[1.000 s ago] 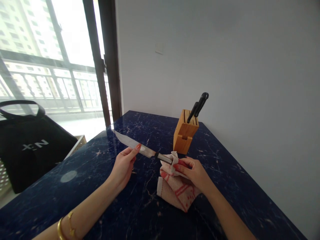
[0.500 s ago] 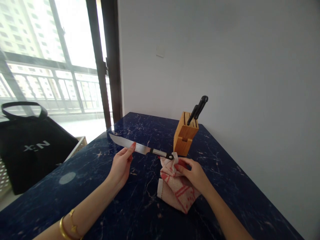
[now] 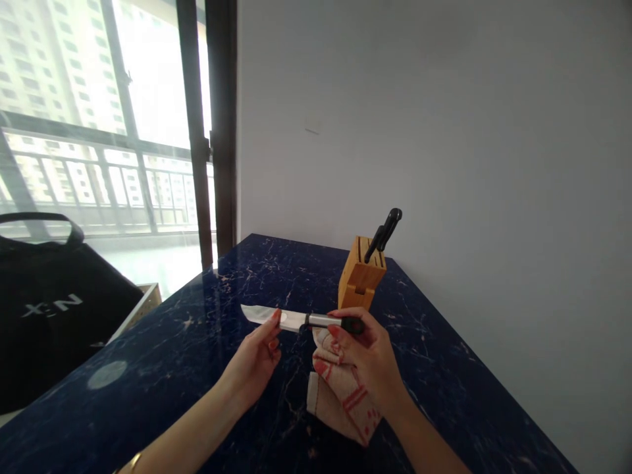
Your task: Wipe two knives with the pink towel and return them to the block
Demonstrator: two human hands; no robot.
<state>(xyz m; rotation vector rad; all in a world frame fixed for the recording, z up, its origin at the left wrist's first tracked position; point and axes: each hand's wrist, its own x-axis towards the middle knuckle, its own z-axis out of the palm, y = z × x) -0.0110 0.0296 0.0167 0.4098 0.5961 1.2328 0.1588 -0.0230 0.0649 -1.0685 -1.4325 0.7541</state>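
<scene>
Left fingers (image 3: 272,320) pinch knife blade (image 3: 257,315); right fingers (image 3: 344,340) grip handle (image 3: 324,320) (1 towel (image 3: 340,395) beneath).

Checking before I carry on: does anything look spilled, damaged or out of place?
Nothing looks spilled or damaged. One oddity: the left hand pinches the knife by its blade, likely a riskier spot than the handle, where the right hand is.

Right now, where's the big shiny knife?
In the head view, the knife is just below the middle, over the blue table, in front of the knife block: left hand on its blade, right hand on its handle.
</scene>
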